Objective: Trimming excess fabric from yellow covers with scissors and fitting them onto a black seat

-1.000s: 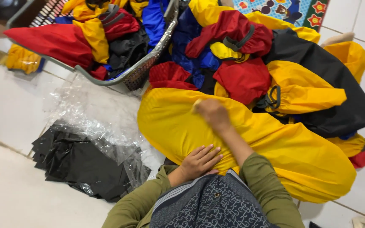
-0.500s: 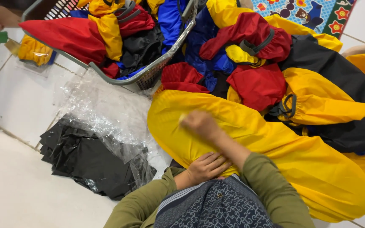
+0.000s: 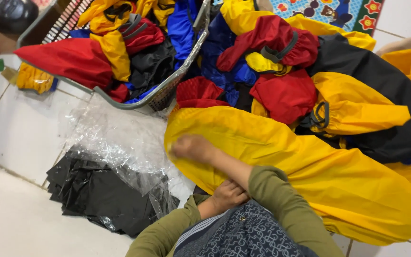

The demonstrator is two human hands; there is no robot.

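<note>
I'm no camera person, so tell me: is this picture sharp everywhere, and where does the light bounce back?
Head view: the right hand on the yellow cloth is smeared by motion blur, while the left hand and the basket look sharper. The clear plastic sheet throws white glare. Lighting is soft and even, with faint shadows under the cloth pile.

I get one view only, from the head-worn camera: it looks steeply down and close over the lap at the tiled floor, so nothing overlaps with another view.
</note>
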